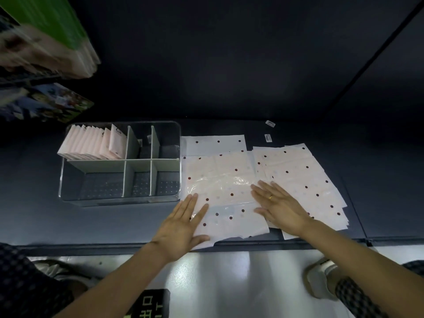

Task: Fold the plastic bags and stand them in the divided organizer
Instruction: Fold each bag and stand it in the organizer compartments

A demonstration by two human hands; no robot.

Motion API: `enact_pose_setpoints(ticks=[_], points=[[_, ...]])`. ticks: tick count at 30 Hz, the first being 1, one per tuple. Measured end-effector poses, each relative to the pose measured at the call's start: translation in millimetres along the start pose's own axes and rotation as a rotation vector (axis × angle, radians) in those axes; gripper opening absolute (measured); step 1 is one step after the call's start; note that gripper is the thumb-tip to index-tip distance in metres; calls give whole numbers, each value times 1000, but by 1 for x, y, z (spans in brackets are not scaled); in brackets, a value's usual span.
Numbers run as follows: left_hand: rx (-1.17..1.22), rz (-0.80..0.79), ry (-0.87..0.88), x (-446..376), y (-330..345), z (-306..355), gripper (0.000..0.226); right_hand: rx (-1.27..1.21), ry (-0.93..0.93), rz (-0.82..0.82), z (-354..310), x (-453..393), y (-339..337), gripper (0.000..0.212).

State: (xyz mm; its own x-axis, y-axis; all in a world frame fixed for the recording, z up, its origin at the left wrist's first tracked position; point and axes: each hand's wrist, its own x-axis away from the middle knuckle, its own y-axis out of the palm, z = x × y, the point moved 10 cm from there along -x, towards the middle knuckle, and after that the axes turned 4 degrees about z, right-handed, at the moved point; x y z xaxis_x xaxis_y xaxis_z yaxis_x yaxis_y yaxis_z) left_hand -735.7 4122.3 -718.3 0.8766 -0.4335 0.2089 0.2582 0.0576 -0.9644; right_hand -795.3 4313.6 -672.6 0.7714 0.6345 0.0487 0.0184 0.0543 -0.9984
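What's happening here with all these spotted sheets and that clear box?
A person is flattening a pink polka-dot plastic bag on a dark table, left hand and right hand pressed flat on it. More unfolded bags lie spread to the right. To the left, a clear divided organizer holds a row of folded bags standing in its back-left compartment; the other compartments hold no bags.

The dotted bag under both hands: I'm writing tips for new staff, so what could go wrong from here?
The dotted bag overlaps other flat bags, so a fold might drag a neighbour along. Its near edge overhangs the table's edge, where it could slip off. Both the left hand and right hand press flat; trapped air may wrinkle it.
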Motion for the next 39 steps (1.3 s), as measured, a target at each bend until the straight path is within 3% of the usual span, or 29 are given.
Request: enact_pose_setpoints(ticks=[3, 6, 9, 11, 15, 17, 23, 27, 30, 35, 37, 39], points=[[82, 65, -42, -4, -14, -2, 81, -118, 7, 138, -8, -17, -18, 32], [142, 80, -88, -15, -22, -1, 70, -182, -7, 119, -17, -32, -16, 37], [158, 112, -136, -25, -28, -3, 60, -96, -114, 177, -26, -38, -19, 38], [139, 141, -156, -29, -33, -5, 55, -25, -148, 164, -27, -39, -17, 47], [145, 139, -201, -36, -36, -8, 50, 101, -162, -40, -21, -40, 9, 85], [130, 134, -221, -39, -37, -7, 49, 79, -167, -116, -18, -40, 21, 89], [127, 114, -248, -43, -41, -5, 46, 110, -86, -145, -12, -50, 21, 32], [157, 86, -166, -38, -43, 2, 58, -108, -5, -57, -10, -41, -7, 28], [207, 90, -106, -29, -50, 8, 50, -339, 20, -149, -14, -17, -21, 23], [596, 46, -317, -7, -47, -9, 15, -509, 77, -229, -19, 7, -28, 12], [732, 104, -385, -1, -48, -15, 21, -575, 127, -217, -16, 5, -25, 11], [714, 250, -403, 5, -60, -18, 35, -618, 201, -151, -7, -4, -21, 7]])
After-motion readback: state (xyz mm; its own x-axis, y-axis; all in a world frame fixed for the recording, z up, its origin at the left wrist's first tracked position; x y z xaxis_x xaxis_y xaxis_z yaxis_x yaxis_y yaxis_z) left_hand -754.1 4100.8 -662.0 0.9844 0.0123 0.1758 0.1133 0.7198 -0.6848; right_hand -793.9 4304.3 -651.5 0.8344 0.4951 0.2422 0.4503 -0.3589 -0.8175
